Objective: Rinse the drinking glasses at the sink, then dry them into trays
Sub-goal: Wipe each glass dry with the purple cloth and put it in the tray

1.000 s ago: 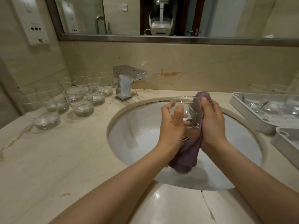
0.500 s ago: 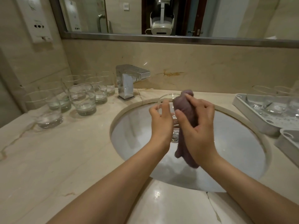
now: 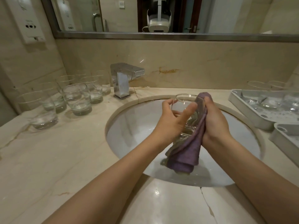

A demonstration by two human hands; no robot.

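Note:
Over the white sink basin (image 3: pixel 129 131) my left hand (image 3: pixel 173 122) grips a clear drinking glass (image 3: pixel 184 102), held upright with its rim at the top. My right hand (image 3: pixel 213 120) holds a purple cloth (image 3: pixel 187 152) pressed against the glass's right side; the cloth's tail hangs down into the basin. Several clear glasses (image 3: pixel 77 101) stand in a group on the counter left of the tap. At the right edge a white tray (image 3: pixel 252 113) holds several glasses; a second white tray (image 3: pixel 284 138) sits in front of it.
A chrome tap (image 3: pixel 124 80) stands behind the basin on its left. The marble counter (image 3: pixel 56 159) runs along the front and left. A mirror (image 3: pixel 161 15) and a wall socket plate (image 3: pixel 27 21) are above.
My right hand with the cloth has moved from over the glass's mouth to its right side. The glass now stands upright, rim visible. Both hands stay over the basin.

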